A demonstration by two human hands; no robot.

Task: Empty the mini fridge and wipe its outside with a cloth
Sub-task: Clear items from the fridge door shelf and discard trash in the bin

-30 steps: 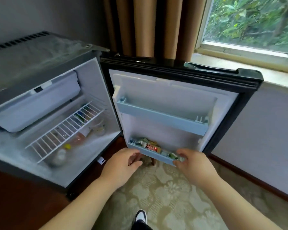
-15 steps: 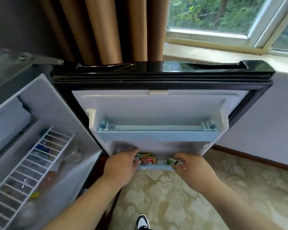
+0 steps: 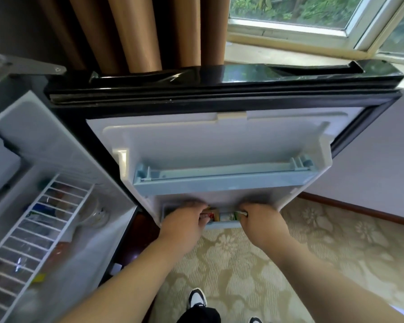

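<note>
Emptying is under way: at the open mini fridge (image 3: 63,145) door's bottom shelf (image 3: 222,225), the left hand (image 3: 184,221) curls its fingers round a red packet (image 3: 207,215), the right hand (image 3: 260,221) meets a green packet (image 3: 238,215), grip unclear, so the 2 packets next need lifting over the shelf's front edge.

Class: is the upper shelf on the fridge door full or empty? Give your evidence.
Empty: the upper door shelf shows only bare plastic; the packets lie in the lower shelf.

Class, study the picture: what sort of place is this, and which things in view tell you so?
Probably a hotel room or bedroom: a mini fridge stands open, heavy tan curtains hang beside a window, and patterned carpet covers the floor.
</note>
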